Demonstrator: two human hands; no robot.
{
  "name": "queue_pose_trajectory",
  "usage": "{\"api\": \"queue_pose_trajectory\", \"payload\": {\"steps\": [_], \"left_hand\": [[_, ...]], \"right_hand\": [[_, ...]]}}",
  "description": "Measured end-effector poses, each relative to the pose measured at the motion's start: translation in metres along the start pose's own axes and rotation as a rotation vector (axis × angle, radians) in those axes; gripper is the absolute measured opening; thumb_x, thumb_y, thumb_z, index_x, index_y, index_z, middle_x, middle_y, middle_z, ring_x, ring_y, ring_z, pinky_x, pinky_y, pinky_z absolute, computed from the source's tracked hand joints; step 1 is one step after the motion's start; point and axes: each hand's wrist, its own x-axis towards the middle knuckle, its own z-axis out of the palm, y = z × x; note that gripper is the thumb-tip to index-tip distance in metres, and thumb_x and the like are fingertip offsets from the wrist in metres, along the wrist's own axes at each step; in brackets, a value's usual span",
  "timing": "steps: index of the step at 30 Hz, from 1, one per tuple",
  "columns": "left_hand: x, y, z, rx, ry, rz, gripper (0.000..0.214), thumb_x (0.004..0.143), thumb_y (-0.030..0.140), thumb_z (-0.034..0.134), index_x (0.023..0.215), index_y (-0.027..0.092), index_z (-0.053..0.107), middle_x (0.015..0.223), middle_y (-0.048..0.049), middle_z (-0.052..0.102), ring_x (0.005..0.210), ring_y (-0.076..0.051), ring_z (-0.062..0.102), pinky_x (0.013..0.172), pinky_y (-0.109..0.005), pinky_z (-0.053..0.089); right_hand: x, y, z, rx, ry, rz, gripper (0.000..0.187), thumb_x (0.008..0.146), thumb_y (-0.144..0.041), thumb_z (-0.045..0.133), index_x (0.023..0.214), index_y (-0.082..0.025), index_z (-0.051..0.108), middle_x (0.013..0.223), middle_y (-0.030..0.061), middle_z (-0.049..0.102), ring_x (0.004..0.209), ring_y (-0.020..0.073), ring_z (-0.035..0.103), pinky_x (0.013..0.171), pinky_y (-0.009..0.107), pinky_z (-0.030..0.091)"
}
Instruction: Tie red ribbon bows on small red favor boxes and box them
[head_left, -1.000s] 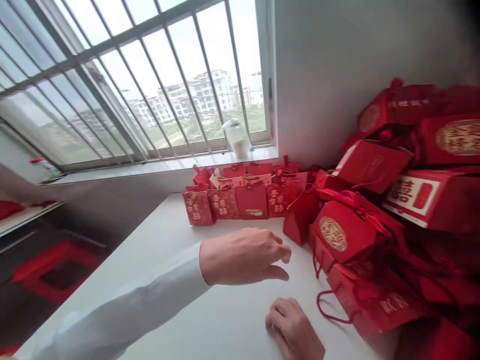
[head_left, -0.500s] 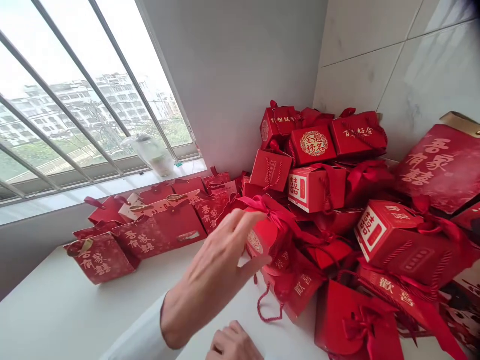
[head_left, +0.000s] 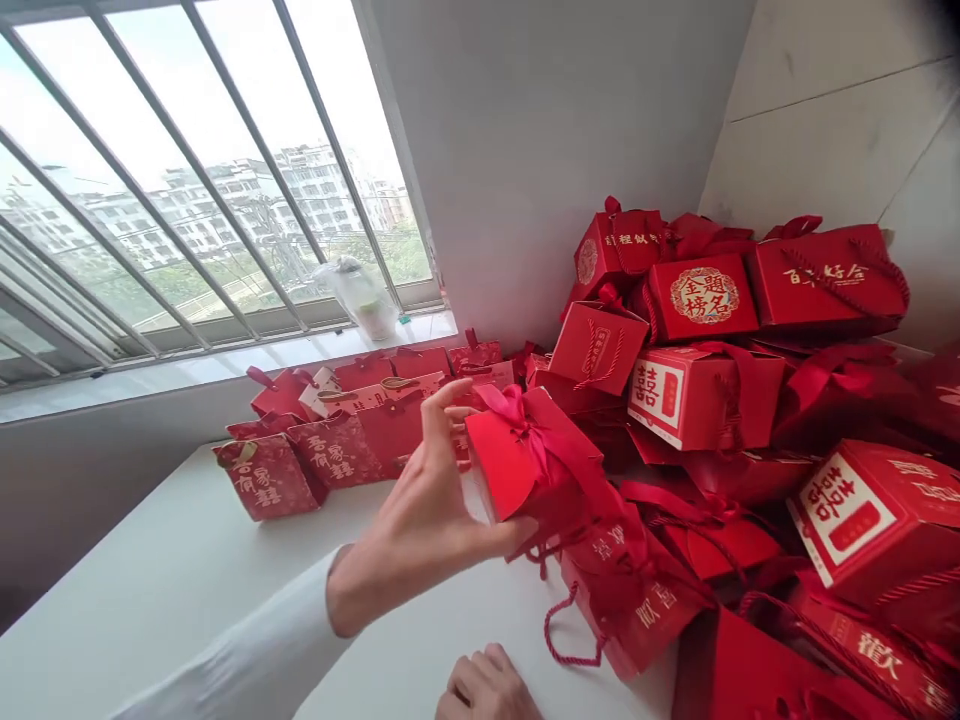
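Left hand (head_left: 420, 510) clasps ribboned red box (head_left: 525, 465) — right hand (head_left: 487, 690) (curled) on table (head_left: 150, 580).

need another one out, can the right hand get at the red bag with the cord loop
Probably yes: the right hand rests on the table near the red bag, bare surface between them; the left hand holds a ribbon box higher, clear of that path.

Looked like home room, upper floor: grey metal-barred window (head_left: 196, 190) over white apartment blocks (head_left: 300, 185), glossy pale tiled wall (head_left: 825, 110), plain white tabletop (head_left: 150, 590) piled with red ribboned paper gift boxes (head_left: 705, 395).
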Motion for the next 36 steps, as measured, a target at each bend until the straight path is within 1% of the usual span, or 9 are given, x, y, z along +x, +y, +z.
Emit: {"api": "queue_pose_trajectory", "payload": {"steps": [5, 9, 12, 14, 20, 22, 25, 30, 36], "left_hand": [[-0.076, -0.029, -0.04, 0.172, 0.225, -0.17, 0.089, 0.063, 0.033, 0.075, 0.129, 0.032, 0.017, 0.132, -0.0094, 0.036, 0.12, -0.027, 0.045, 0.087, -0.04, 0.052], [-0.136, -0.08, -0.03, 0.156, 0.282, -0.36, 0.091, 0.062, 0.033, 0.076, 0.128, 0.03, 0.013, 0.135, -0.0116, 0.028, 0.123, -0.029, 0.04, 0.092, -0.046, 0.048], [-0.169, -0.108, -0.015, 0.054, 0.208, -0.448, 0.101, 0.057, 0.035, 0.081, 0.129, 0.026, 0.011, 0.133, -0.0149, 0.025, 0.128, -0.033, 0.033, 0.101, -0.052, 0.039], [-0.181, -0.111, -0.013, -0.004, 0.143, -0.468, 0.108, 0.054, 0.042, 0.082, 0.132, 0.024, 0.01, 0.134, -0.0163, 0.024, 0.131, -0.035, 0.027, 0.106, -0.053, 0.032], [-0.173, -0.094, -0.057, 0.083, 0.161, -0.618, 0.052, 0.089, 0.045, 0.047, 0.132, 0.027, 0.023, 0.133, -0.0114, 0.032, 0.124, -0.027, 0.036, 0.098, -0.047, 0.038], [-0.161, -0.102, -0.074, 0.186, 0.173, -0.558, 0.039, 0.09, 0.04, 0.047, 0.125, 0.025, 0.04, 0.126, -0.0097, 0.042, 0.115, -0.026, 0.043, 0.089, -0.041, 0.044], [-0.142, -0.12, -0.088, 0.218, 0.024, -0.377, 0.023, 0.088, 0.032, 0.051, 0.109, 0.024, 0.058, 0.114, -0.0063, 0.054, 0.103, -0.021, 0.05, 0.078, -0.031, 0.046], [-0.127, -0.135, -0.087, 0.199, -0.197, -0.239, 0.013, 0.084, 0.02, 0.054, 0.091, 0.019, 0.065, 0.09, -0.003, 0.063, 0.084, -0.015, 0.055, 0.07, -0.024, 0.042], [-0.13, -0.132, -0.077, 0.153, -0.143, -0.231, 0.016, 0.085, 0.014, 0.045, 0.075, 0.017, 0.057, 0.073, 0.0008, 0.057, 0.065, -0.01, 0.048, 0.062, -0.021, 0.036]], "right_hand": [[0.006, -0.001, -0.035, 0.249, -0.111, 0.056, 0.028, 0.063, 0.003, 0.041, 0.072, -0.021, 0.051, 0.066, -0.0014, 0.053, 0.058, 0.0133, 0.05, 0.054, 0.023, 0.038], [0.015, 0.003, -0.063, 0.543, -0.348, 0.26, 0.021, 0.086, -0.007, 0.037, 0.092, -0.02, 0.052, 0.08, 0.0017, 0.057, 0.067, 0.0131, 0.058, 0.057, 0.02, 0.047], [0.026, 0.004, -0.074, 0.509, -0.291, 0.392, 0.011, 0.09, -0.016, 0.046, 0.098, -0.021, 0.052, 0.082, 0.0008, 0.059, 0.07, 0.0128, 0.061, 0.061, 0.019, 0.05], [0.036, 0.0, -0.08, 0.428, -0.208, 0.437, 0.009, 0.091, -0.021, 0.05, 0.099, -0.02, 0.053, 0.083, 0.0009, 0.059, 0.071, 0.0127, 0.061, 0.061, 0.019, 0.05], [0.079, -0.027, -0.095, 0.295, -0.114, 0.182, 0.01, 0.09, -0.016, 0.053, 0.099, -0.018, 0.057, 0.086, 0.0023, 0.057, 0.074, 0.0118, 0.056, 0.066, 0.021, 0.045], [0.09, -0.035, -0.094, 0.271, -0.14, 0.089, 0.011, 0.09, -0.014, 0.054, 0.1, -0.017, 0.058, 0.088, 0.0042, 0.056, 0.079, 0.0138, 0.056, 0.07, 0.024, 0.045], [0.095, -0.042, -0.086, 0.227, -0.198, 0.01, 0.015, 0.09, -0.014, 0.055, 0.104, -0.015, 0.059, 0.091, 0.0068, 0.057, 0.084, 0.0171, 0.055, 0.074, 0.028, 0.044], [0.095, -0.046, -0.073, 0.141, -0.24, 0.04, 0.014, 0.091, -0.012, 0.052, 0.102, -0.016, 0.061, 0.091, 0.0073, 0.057, 0.083, 0.0185, 0.054, 0.074, 0.031, 0.043], [0.106, -0.058, -0.069, 0.163, -0.169, 0.016, 0.013, 0.09, -0.007, 0.053, 0.092, -0.017, 0.061, 0.084, 0.0059, 0.059, 0.078, 0.0176, 0.053, 0.071, 0.031, 0.043]]}}
